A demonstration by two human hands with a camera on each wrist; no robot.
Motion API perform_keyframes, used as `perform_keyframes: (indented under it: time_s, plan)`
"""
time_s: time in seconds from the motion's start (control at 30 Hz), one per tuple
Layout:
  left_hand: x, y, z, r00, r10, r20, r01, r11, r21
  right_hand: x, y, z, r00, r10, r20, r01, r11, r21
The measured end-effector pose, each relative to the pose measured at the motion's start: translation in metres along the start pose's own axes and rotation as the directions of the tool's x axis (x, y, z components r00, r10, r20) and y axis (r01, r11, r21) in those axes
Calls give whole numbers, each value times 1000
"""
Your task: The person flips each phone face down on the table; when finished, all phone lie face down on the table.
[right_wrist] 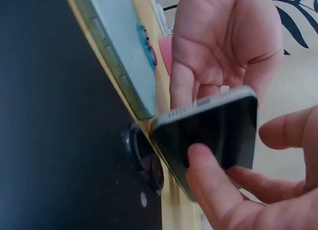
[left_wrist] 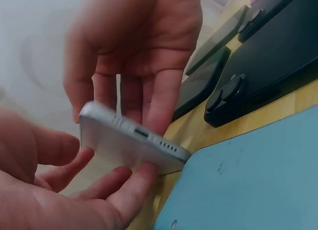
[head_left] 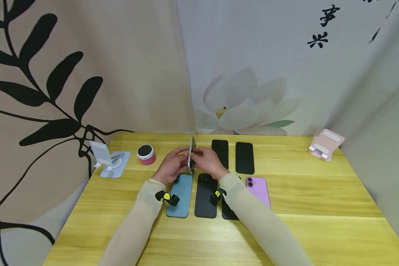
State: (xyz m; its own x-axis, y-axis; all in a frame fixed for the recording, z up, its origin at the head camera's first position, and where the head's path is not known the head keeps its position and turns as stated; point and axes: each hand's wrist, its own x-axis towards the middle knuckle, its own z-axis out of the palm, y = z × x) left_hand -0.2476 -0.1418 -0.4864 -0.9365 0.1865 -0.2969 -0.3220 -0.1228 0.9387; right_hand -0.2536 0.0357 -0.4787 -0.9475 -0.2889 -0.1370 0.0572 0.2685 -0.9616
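Observation:
Both hands hold a silver-edged phone [head_left: 191, 155] on its edge, nearly upright, above the back end of a blue phone [head_left: 181, 195]. My left hand [head_left: 172, 166] grips it from the left; in the left wrist view this hand's fingertips [left_wrist: 144, 175] lie against the pale back [left_wrist: 119, 145]. From the right, my right hand [head_left: 208, 161] holds it, and the right wrist view shows a fingertip [right_wrist: 199, 154] on the dark screen [right_wrist: 223, 130]. The bottom edge with its port [left_wrist: 141, 132] faces the wrist cameras.
A black phone [head_left: 206, 195], a partly covered dark phone [head_left: 229, 211] and a purple phone [head_left: 259, 190] lie in front. Two black phones [head_left: 220, 152] [head_left: 244, 158] lie behind. A white stand [head_left: 116, 164] and pink jar [head_left: 147, 157] stand left, a pink stand [head_left: 326, 144] far right.

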Motion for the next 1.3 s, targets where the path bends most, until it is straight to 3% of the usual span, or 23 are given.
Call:
perform_keyframes:
  time_s: [0.33,0.6,0.77,0.97,1.1,1.3]
  plan:
    - [0,-1,7,994,22,103,-45,973,225,3,6,-6,998,56,-15,-52,977,209]
    - [1,-3,10,997,12,73,-34,949,312,3,12,-9,996,88,-17,-82,967,242]
    - [2,-5,7,999,32,32,-40,961,274,2,11,-12,996,82,-35,-72,969,235]
    - [2,-2,-2,997,-4,-75,11,995,96,-5,0,-16,996,62,-67,-44,971,234]
    - [2,1,-6,997,-59,-58,61,998,20,-9,-6,-16,998,24,-66,-9,974,227]
    - [3,1,-7,995,-101,-10,101,995,5,-12,-10,-12,999,-19,-44,28,977,213]
